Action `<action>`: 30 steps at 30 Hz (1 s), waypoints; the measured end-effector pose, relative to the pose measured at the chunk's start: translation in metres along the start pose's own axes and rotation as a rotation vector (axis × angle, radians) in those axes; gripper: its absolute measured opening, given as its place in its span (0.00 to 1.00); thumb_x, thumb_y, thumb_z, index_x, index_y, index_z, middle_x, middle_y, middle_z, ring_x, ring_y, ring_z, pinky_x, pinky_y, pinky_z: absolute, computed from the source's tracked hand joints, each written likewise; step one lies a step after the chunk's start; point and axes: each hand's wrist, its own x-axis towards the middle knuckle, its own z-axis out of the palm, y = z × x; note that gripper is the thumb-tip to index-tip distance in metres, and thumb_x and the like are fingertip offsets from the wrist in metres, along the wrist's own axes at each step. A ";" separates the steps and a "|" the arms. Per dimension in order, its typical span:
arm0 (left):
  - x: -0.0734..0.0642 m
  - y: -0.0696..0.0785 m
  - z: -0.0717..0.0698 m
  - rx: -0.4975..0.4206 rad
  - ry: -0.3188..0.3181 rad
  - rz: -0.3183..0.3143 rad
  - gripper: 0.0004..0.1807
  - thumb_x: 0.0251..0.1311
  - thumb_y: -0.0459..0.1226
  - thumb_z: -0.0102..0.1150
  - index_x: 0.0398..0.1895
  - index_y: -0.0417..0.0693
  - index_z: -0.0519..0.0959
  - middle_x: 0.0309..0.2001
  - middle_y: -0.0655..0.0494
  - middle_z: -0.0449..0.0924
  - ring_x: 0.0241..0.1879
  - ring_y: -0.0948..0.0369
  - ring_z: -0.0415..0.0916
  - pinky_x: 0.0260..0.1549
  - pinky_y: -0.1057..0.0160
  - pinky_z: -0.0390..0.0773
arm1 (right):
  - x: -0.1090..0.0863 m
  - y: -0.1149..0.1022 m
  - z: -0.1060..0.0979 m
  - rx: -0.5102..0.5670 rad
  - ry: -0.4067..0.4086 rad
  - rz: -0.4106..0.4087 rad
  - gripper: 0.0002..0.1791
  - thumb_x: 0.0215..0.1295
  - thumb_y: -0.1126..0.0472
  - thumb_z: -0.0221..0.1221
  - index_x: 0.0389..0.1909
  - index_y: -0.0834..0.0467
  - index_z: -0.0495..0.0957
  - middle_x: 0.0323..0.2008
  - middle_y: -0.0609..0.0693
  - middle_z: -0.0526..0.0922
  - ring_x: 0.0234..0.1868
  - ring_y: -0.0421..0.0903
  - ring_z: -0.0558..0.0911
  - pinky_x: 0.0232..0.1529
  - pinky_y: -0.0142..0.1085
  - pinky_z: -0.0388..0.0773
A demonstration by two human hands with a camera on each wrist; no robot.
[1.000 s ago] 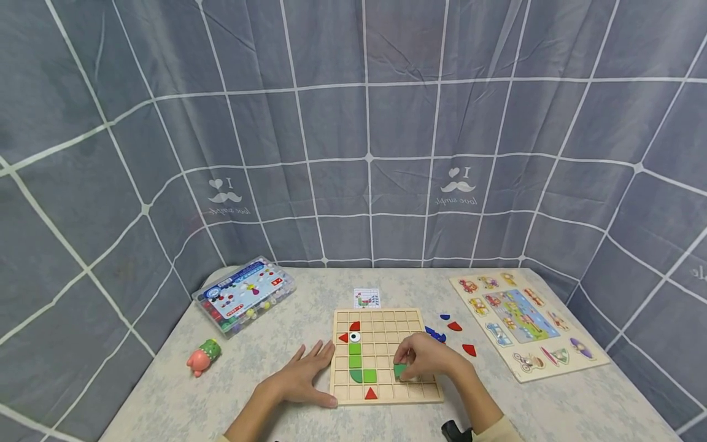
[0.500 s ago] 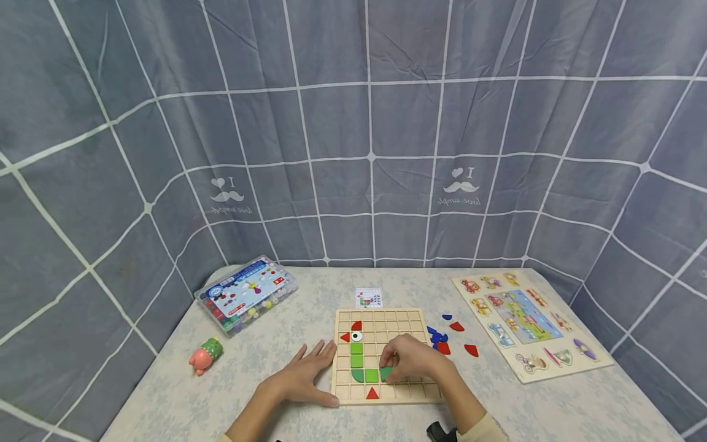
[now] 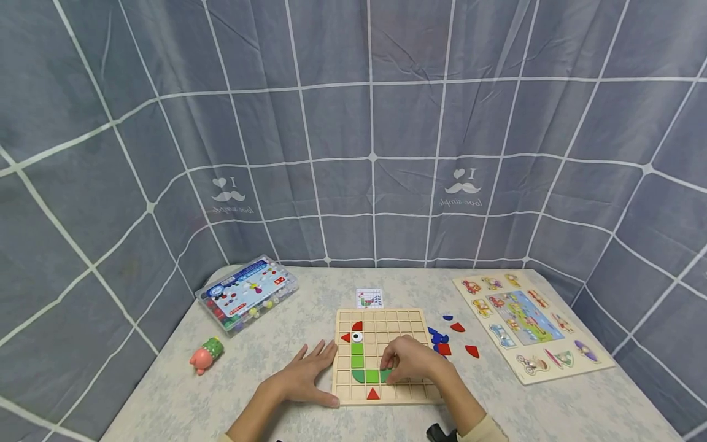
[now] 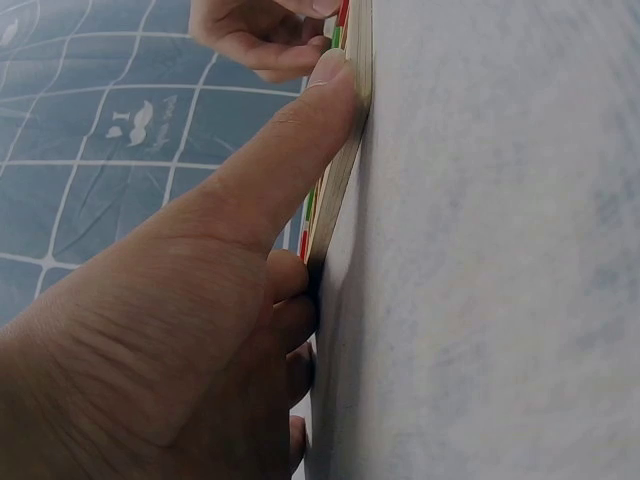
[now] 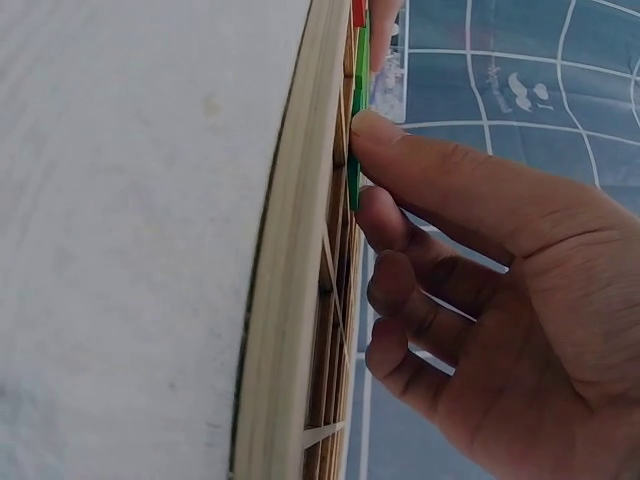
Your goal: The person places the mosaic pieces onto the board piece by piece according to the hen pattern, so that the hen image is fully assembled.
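My right hand [image 3: 411,359] pinches a dark green piece [image 3: 384,374] over a cell of the wooden grid board [image 3: 388,398], just right of a light green square [image 3: 372,376]. In the right wrist view, thumb and index fingertip meet the piece [image 5: 355,175] at the board's surface; its outline is partly hidden. My left hand [image 3: 302,376] lies flat with spread fingers along the board's left edge, the thumb near its front corner. On the board sit a red quarter piece [image 3: 358,326], an eye piece [image 3: 357,336], green squares [image 3: 357,361], a dark green quarter piece [image 3: 358,376] and red triangles [image 3: 373,394].
A small pattern card [image 3: 369,298] lies behind the board. Loose blue pieces [image 3: 439,338] and red pieces [image 3: 472,351] lie to its right, before a picture puzzle board [image 3: 525,319]. At left are a clear box of beads [image 3: 248,294] and a pink-and-green toy [image 3: 207,356].
My right hand has moved left across the board with the dark green piece, to beside the light green square, and lowered it there. My left hand has stayed at the board's edge.
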 end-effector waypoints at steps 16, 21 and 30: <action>0.001 -0.001 0.000 -0.001 0.003 0.003 0.62 0.46 0.63 0.68 0.77 0.41 0.50 0.78 0.47 0.48 0.78 0.47 0.41 0.75 0.38 0.37 | 0.001 0.002 0.001 -0.012 0.001 -0.005 0.09 0.45 0.66 0.74 0.28 0.54 0.85 0.25 0.42 0.83 0.26 0.32 0.74 0.29 0.26 0.74; 0.002 -0.002 0.000 -0.001 0.002 0.006 0.62 0.46 0.63 0.68 0.77 0.41 0.50 0.78 0.47 0.47 0.78 0.47 0.41 0.74 0.38 0.37 | -0.002 0.003 -0.003 -0.022 0.015 0.003 0.09 0.45 0.65 0.74 0.28 0.54 0.85 0.25 0.40 0.83 0.27 0.31 0.74 0.30 0.26 0.74; 0.002 -0.002 0.000 -0.006 0.001 0.011 0.62 0.46 0.63 0.68 0.77 0.41 0.50 0.78 0.48 0.47 0.78 0.47 0.41 0.74 0.38 0.38 | -0.014 0.020 -0.019 0.022 0.070 0.036 0.09 0.46 0.67 0.72 0.31 0.57 0.85 0.28 0.45 0.82 0.28 0.37 0.75 0.28 0.29 0.74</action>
